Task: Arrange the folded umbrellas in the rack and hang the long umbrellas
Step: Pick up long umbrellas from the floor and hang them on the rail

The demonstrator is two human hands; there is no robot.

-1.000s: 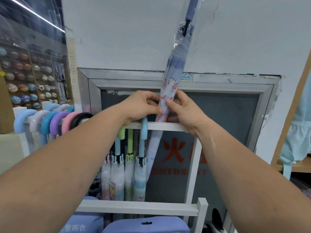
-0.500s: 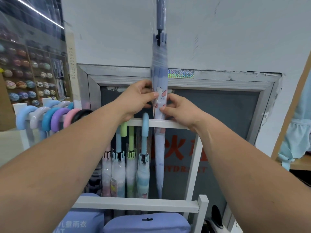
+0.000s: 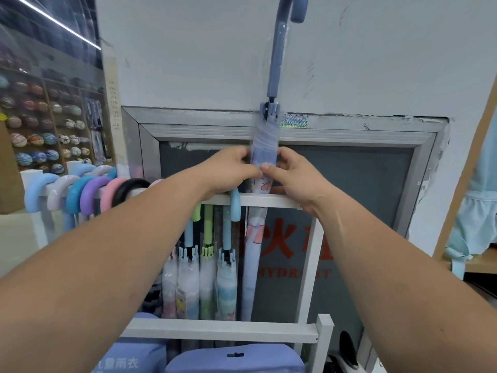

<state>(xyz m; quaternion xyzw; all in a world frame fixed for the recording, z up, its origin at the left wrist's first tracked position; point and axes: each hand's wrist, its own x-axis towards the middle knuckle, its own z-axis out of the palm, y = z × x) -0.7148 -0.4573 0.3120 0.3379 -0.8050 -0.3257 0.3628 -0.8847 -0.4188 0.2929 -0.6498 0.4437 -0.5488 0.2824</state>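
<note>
The long umbrella (image 3: pixel 265 146) stands straight up and down between your two hands. It is soft purple-blue cloth, rolled thin and wrapped in clear, shiny plastic, with a pink and white picture low on it. Its hook handle (image 3: pixel 291 12) is smooth and bent like a cane. It sits high up, well above your hands and the top rail (image 3: pixel 277 201). The thin end reaches down toward the bottom rail (image 3: pixel 215 329). The umbrella looks to pass behind the top rail.

Your left hand (image 3: pixel 228 172) and right hand (image 3: pixel 294 177) hold the umbrella at its middle, one on each side, just above the top rail. Your fingers (image 3: pixel 269 166) are curled in and pinch the cloth, thumbs at the front. Neither hand is nearer, as both touch it.

I think the step now is to hang it up. For that, the hook must come a long way down until it sits over the rail. So the umbrella has to slide down along its long line. The plastic may be slippery, so hold it well.

Just to the left, other long umbrellas (image 3: pixel 226 278) hang by blue and green hooks from the same white rail. Further left is a row of round handles (image 3: pixel 88 192) in blue, purple, pink and black. Below lie purple bags (image 3: pixel 234 359). Behind is a grey framed door (image 3: pixel 363 184) with red letters, and far left is a shelf of balls (image 3: pixel 40 135).
</note>
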